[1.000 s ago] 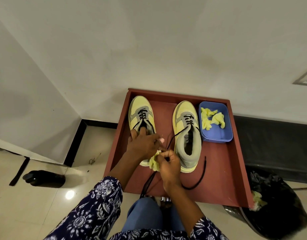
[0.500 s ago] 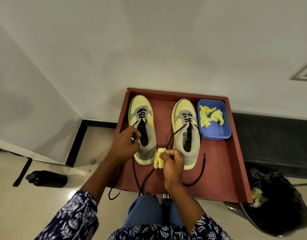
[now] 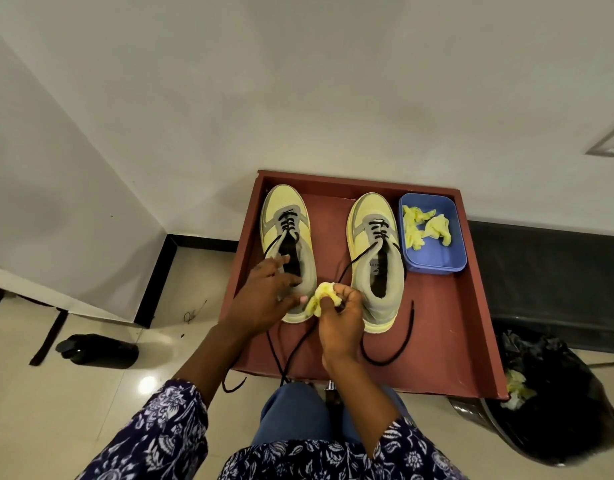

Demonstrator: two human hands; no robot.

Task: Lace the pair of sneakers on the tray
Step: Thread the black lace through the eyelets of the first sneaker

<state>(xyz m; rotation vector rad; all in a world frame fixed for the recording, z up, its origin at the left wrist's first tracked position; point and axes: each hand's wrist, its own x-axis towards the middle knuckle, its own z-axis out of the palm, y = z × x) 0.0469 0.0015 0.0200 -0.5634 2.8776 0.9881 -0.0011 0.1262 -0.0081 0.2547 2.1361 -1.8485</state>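
Two yellow-and-grey sneakers stand side by side on the red-brown tray (image 3: 471, 306), toes toward the wall. Both are laced only at the lowest eyelets with black laces. My left hand (image 3: 264, 299) lies over the heel of the left sneaker (image 3: 286, 216) and clasps it. My right hand (image 3: 340, 323) pinches a crumpled yellow paper wad (image 3: 321, 296) between the two heels. The left sneaker's lace end (image 3: 234, 386) hangs over the tray's front edge. One lace end (image 3: 404, 341) of the right sneaker (image 3: 374, 237) curls on the tray.
A blue tub (image 3: 435, 263) with more yellow paper wads sits at the tray's back right. A black bin bag (image 3: 558, 407) stands on the floor at the right, a black bottle (image 3: 97, 351) lies on the floor at the left. The wall is right behind the tray.
My left hand let go of the lace it held up at the left sneaker's side and came back over the heel. The right hand with the wad stayed in place.
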